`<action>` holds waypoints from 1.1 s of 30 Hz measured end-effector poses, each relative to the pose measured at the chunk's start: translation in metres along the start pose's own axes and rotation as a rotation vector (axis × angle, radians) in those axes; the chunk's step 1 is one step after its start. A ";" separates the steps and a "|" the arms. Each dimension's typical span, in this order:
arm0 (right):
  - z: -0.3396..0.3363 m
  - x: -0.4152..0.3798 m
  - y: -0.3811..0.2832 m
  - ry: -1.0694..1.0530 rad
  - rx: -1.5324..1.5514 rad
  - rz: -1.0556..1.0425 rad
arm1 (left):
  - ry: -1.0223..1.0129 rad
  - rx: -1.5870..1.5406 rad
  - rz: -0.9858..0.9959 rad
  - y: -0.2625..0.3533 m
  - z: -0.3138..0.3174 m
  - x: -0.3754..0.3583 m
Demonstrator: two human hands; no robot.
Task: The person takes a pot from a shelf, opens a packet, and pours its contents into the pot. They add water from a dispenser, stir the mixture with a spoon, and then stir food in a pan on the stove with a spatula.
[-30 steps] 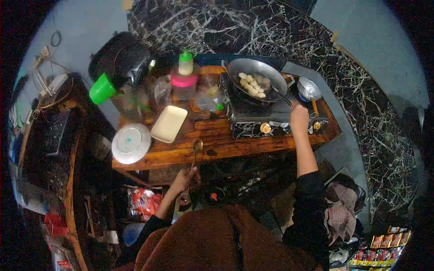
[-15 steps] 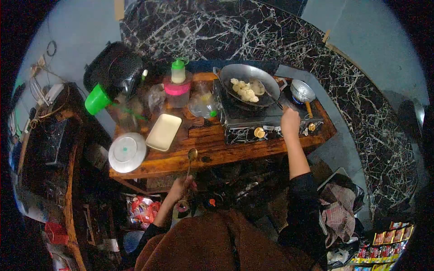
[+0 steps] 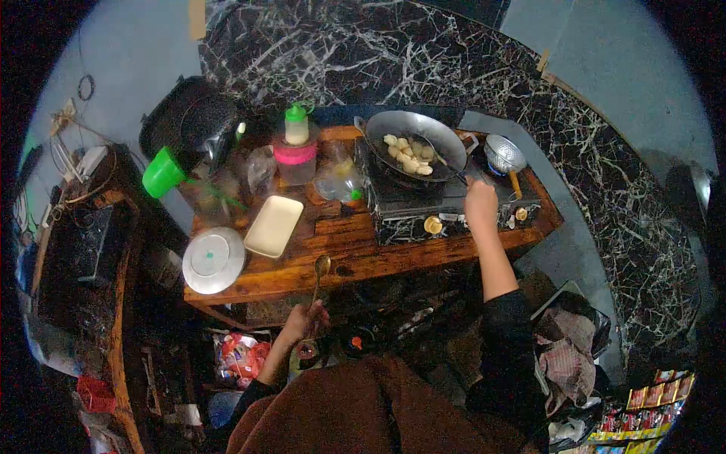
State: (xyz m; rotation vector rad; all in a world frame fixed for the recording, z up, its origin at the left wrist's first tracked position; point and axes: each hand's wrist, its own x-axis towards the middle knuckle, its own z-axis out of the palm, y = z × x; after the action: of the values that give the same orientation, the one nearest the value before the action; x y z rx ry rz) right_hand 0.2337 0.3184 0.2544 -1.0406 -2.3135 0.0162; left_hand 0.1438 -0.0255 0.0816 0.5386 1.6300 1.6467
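Observation:
My right hand (image 3: 481, 203) is closed round a dark-handled cooking utensil (image 3: 454, 172) whose rounded head is down in the wok (image 3: 386, 125). Several pale, lumpy pieces of food (image 3: 408, 155) lie in the wok, against that head. The wok sits on the left burner of a stove (image 3: 408, 203). My left hand (image 3: 305, 319), low in front of the table's near edge, grips a metal spoon (image 3: 323, 265) upright with its bowl on top. Above and left of the spoon lies a cream rectangular tray (image 3: 274, 226).
A round metal lid or plate (image 3: 214, 260) lies at the wooden table's (image 3: 363, 257) left end. Behind stand a green-topped squeeze bottle (image 3: 296, 125), a pink-banded container (image 3: 295, 153) and a green cup (image 3: 162, 172). A small strainer-like pan (image 3: 505, 155) rests on the right burner.
The utensil's head has moved within the wok and the food pieces are spread more apart. My right hand has shifted slightly left. My left hand still holds the spoon.

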 end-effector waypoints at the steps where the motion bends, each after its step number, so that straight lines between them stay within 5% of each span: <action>1: -0.003 0.002 0.002 0.006 -0.013 0.004 | 0.000 0.001 0.002 -0.005 -0.004 0.002; 6: -0.017 -0.001 -0.005 0.040 0.017 0.013 | -0.035 0.199 -0.013 -0.014 -0.013 0.003; 18: 0.005 0.019 0.006 -0.079 -0.125 0.092 | -0.038 -0.074 -0.086 -0.023 -0.010 0.004; 27: -0.027 -0.001 0.002 0.033 0.081 -0.039 | 0.019 0.034 -0.186 0.007 -0.010 -0.007; 33: -0.012 -0.012 -0.006 -0.017 0.027 0.012 | -0.076 0.029 -0.054 -0.015 -0.013 0.003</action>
State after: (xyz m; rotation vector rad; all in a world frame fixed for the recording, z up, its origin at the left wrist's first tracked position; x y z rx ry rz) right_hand 0.2424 0.3036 0.2592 -1.0450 -2.3155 0.0614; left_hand 0.1355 -0.0337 0.0650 0.5598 1.6012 1.5472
